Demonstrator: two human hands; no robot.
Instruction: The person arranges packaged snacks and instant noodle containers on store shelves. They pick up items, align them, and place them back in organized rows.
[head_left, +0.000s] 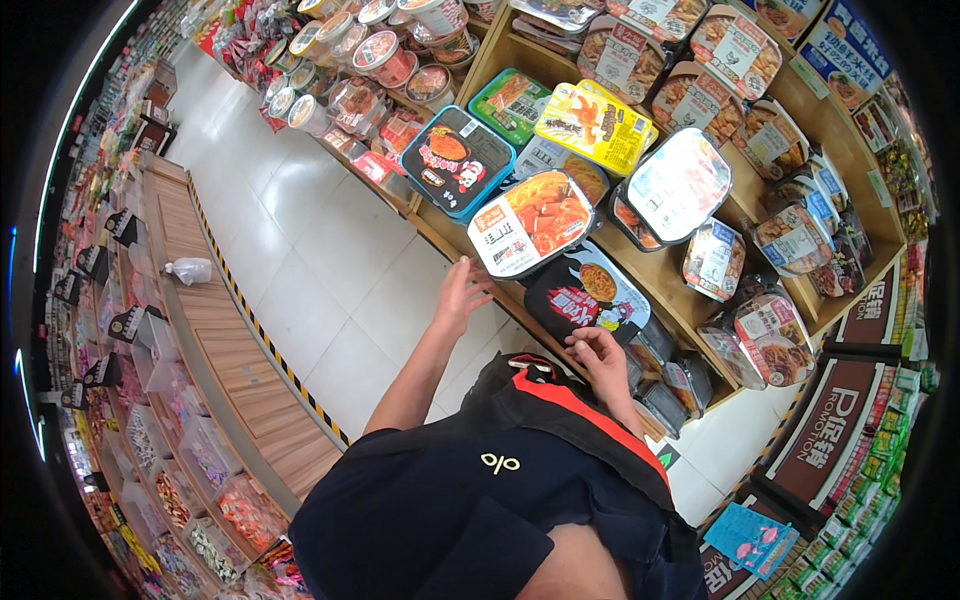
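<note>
My left hand (461, 294) is beside the near edge of a wooden display bin (513, 304), fingers spread and nothing in them. Just above it, a boxed instant meal with a white and orange lid (532, 225) lies tilted on the stack; whether the fingertips touch it is hard to tell. My right hand (604, 364) hovers over the lower edge of a black and pale-blue noodle pack (589, 292), its fingers loosely bent with no object visible between them. Around these lie a black pack with a blue rim (457, 163), a yellow pack (595, 127) and a white-lidded pack (679, 187).
Cup noodles (382, 56) crowd the bin's far left. More meal trays (697, 101) fill its right compartments. A tiled aisle (300, 225) separates it from candy bins (202, 450) and a wooden ledge (225, 330) bearing a white plastic bag (189, 271). Promotion signs (817, 431) stand right.
</note>
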